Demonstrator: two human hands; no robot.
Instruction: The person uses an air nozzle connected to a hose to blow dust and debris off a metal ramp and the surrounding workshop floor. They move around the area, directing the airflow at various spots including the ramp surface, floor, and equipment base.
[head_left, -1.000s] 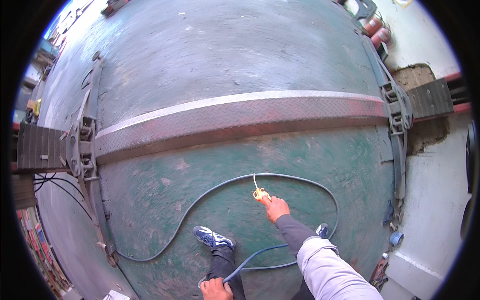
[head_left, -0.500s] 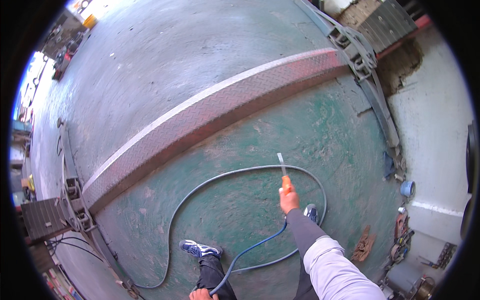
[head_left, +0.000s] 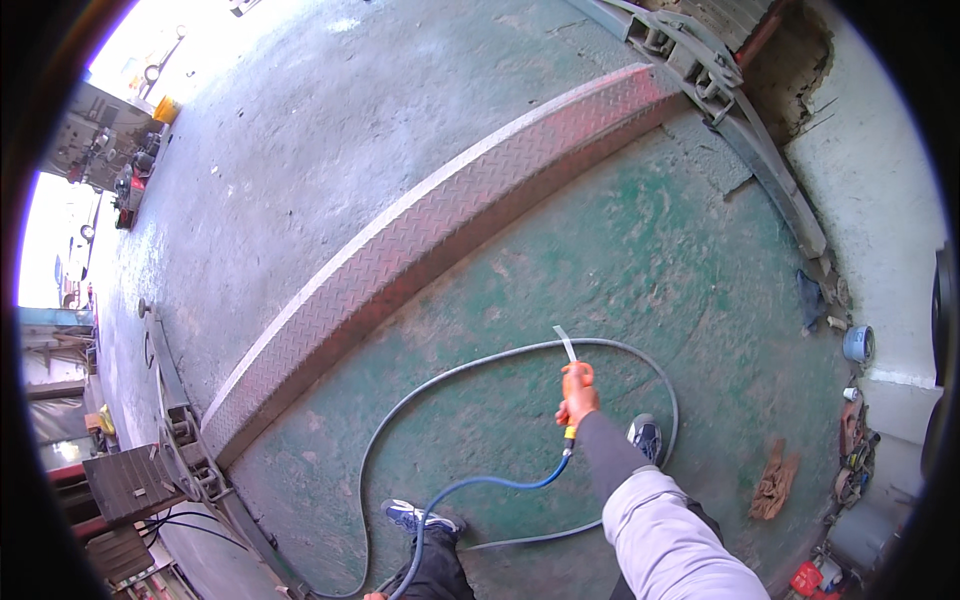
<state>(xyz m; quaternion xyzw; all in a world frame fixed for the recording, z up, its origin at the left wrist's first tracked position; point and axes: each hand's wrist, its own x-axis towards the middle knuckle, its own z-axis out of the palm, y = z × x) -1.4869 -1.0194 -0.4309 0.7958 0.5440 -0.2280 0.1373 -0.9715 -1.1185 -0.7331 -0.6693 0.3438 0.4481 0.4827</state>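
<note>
My right hand [head_left: 577, 405] is closed around the orange handle of an air blow gun [head_left: 577, 374], whose flat pale metal nozzle points away from me, above the floor. A yellow and metal coupling [head_left: 569, 438] below my fist joins it to a blue air hose [head_left: 485, 481]. The hose curves back toward me to the lower edge. Only a sliver of my left hand [head_left: 375, 597] shows there, beside the hose; its fingers are mostly cut off. A grey length of hose [head_left: 440, 378] loops over the green floor around my feet.
A red and grey tread-plate floor beam [head_left: 430, 250] crosses ahead, between jointed steel lift arms at right [head_left: 700, 80] and left [head_left: 190, 450]. Brown work gloves or rags [head_left: 774, 482] lie at right. Near the wall stand a blue-rimmed can [head_left: 858, 344] and a red container [head_left: 806, 577].
The view has shifted, so the floor things sit farther right and lower near me. My right hand has turned a little, showing the coupling. My left hand has sunk almost out of view.
</note>
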